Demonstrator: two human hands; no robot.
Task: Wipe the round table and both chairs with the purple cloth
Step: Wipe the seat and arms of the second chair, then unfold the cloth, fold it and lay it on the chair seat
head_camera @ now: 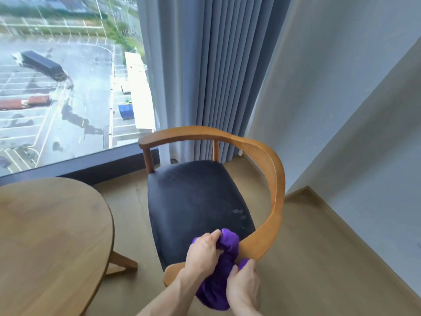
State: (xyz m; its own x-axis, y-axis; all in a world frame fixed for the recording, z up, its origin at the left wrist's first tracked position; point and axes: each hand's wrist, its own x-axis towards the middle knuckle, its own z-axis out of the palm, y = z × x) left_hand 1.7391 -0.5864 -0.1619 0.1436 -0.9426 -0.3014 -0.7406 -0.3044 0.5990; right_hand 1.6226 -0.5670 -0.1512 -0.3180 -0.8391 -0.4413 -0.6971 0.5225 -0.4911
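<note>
A wooden chair point(271, 169) with a curved armrest rail and a black padded seat point(196, 201) stands in the middle of the view. The purple cloth point(218, 277) is bunched over the near end of the rail. My left hand point(202, 252) grips the cloth's upper part at the seat's near edge. My right hand point(243, 283) grips its lower right part just below the rail. The round wooden table point(50, 236) fills the lower left, apart from the chair. Only one chair is in view.
A large window point(68, 87) with a dark sill runs along the back left. Grey curtains point(216, 65) hang behind the chair. A white wall point(341, 110) closes the right side. Light wood floor point(319, 258) lies to the chair's right.
</note>
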